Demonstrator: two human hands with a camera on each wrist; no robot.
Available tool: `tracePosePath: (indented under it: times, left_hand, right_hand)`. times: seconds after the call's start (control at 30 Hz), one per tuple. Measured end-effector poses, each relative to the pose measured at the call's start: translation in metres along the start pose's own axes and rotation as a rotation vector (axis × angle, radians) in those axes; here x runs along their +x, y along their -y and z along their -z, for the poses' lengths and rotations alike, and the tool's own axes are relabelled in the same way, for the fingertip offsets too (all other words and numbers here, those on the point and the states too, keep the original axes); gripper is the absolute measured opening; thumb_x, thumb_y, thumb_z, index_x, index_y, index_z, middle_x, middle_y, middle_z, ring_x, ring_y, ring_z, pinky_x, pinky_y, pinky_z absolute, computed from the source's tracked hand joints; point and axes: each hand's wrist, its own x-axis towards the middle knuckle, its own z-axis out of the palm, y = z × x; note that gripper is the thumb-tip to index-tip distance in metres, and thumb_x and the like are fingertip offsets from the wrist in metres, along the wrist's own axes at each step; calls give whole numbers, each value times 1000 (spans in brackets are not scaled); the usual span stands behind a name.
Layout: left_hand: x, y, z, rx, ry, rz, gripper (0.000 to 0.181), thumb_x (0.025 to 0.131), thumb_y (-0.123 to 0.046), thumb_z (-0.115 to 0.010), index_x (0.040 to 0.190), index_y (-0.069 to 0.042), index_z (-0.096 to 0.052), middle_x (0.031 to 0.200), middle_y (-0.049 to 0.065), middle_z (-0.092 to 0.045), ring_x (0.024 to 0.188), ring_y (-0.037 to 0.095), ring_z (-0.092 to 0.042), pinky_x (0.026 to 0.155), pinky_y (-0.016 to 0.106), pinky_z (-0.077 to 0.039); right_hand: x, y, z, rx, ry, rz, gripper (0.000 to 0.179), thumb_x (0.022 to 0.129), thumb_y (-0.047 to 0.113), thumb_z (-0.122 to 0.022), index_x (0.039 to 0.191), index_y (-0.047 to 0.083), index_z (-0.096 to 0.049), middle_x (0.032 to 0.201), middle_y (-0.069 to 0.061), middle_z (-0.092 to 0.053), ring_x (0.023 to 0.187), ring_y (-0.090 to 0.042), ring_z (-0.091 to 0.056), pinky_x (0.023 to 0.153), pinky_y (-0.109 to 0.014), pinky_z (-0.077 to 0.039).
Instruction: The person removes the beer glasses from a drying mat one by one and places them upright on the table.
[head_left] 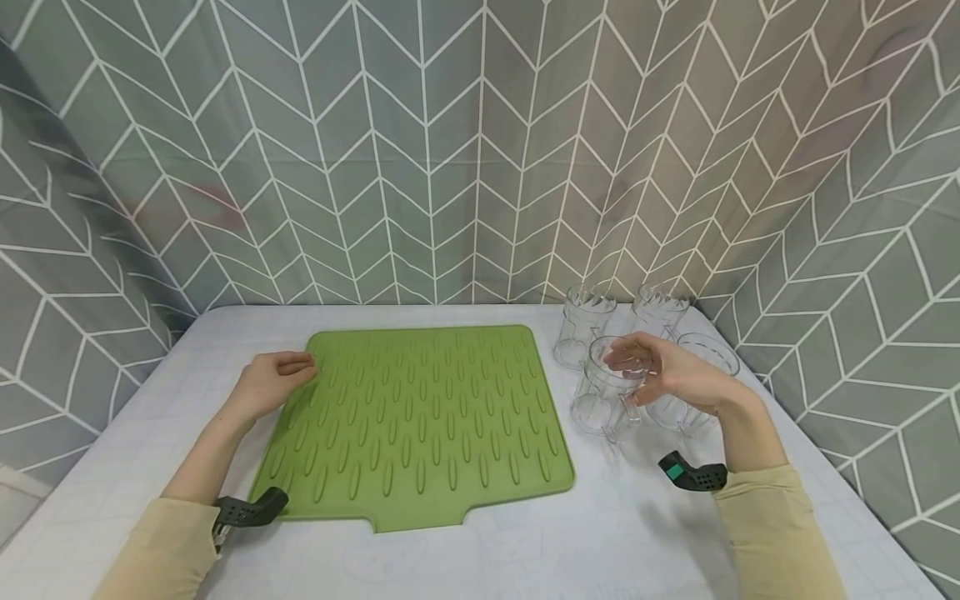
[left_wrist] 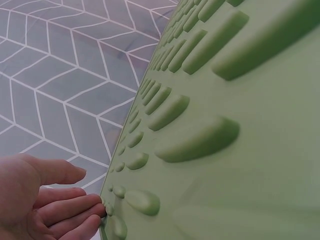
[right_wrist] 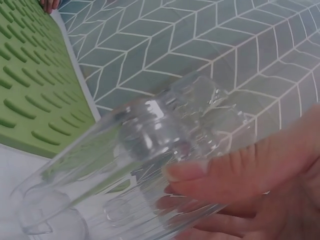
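Note:
A green mat (head_left: 423, 417) with raised oval ribs lies on the white table. My left hand (head_left: 270, 383) is at its upper left edge; in the left wrist view the fingers (left_wrist: 75, 207) are nearly straight, tips right at the mat's side, with the thumb apart. To the right of the mat, my right hand (head_left: 675, 371) grips a clear glass mug (head_left: 595, 400) near its rim. The right wrist view has the thumb (right_wrist: 187, 171) on the near side of the glass mug (right_wrist: 107, 175), the fingers partly seen through it.
Two clear glass mugs (head_left: 579, 329) (head_left: 660, 310) stand behind the held one, close together. Another glass mug (head_left: 708, 354) is partly hidden by the right hand. A grey patterned curtain (head_left: 450, 167) surrounds the table's back and sides.

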Motion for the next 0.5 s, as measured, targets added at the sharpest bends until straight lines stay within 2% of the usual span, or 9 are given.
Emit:
tracePosePath:
  times: [0.33, 0.5]
  left_hand:
    - [2, 1, 0, -2, -2, 3, 56, 104, -32, -52, 141, 11, -47, 138, 33, -52, 129, 52, -49, 104, 62, -46]
    - [2, 4, 1, -8, 1, 0, 57, 104, -33, -52, 140, 11, -48, 138, 33, -53, 129, 53, -48, 104, 62, -45]
  right_hand:
    - [-11, 17, 3, -95, -36, 3, 77, 83, 0, -73, 148, -4, -31, 149, -29, -42, 138, -50, -40, 92, -25, -56]
    - [-17, 25, 3, -112, -48, 9, 76, 85, 2, -74, 148, -4, -32, 149, -28, -43, 138, -49, -41, 94, -27, -56]
